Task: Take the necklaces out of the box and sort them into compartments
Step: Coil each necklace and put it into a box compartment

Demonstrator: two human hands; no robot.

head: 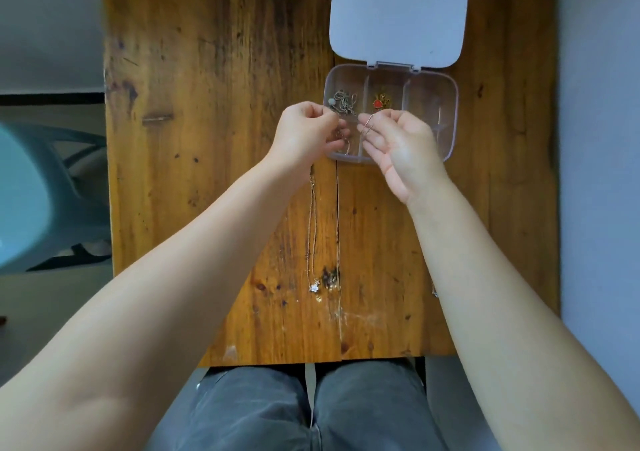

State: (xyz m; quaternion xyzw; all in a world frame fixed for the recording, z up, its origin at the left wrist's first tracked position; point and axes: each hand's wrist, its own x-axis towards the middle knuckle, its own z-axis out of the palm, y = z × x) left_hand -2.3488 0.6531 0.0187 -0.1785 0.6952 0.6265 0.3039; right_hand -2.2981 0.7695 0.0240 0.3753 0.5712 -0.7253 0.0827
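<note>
The left hand (306,132) and right hand (398,142) each pinch one end of a thin chain (366,125) over the box (450,111), near-left compartment. The rest hangs down w/ a flower pendant (314,288) by the table (207,173). Probably best to lower it slowly, coiling, so it stays apart from the tangled necklaces (343,102) behind.

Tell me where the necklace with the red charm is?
The red-charm necklace sits in the middle compartment of the far row of the clear box, just beyond the right hand and right of the tangled silver chains.
</note>
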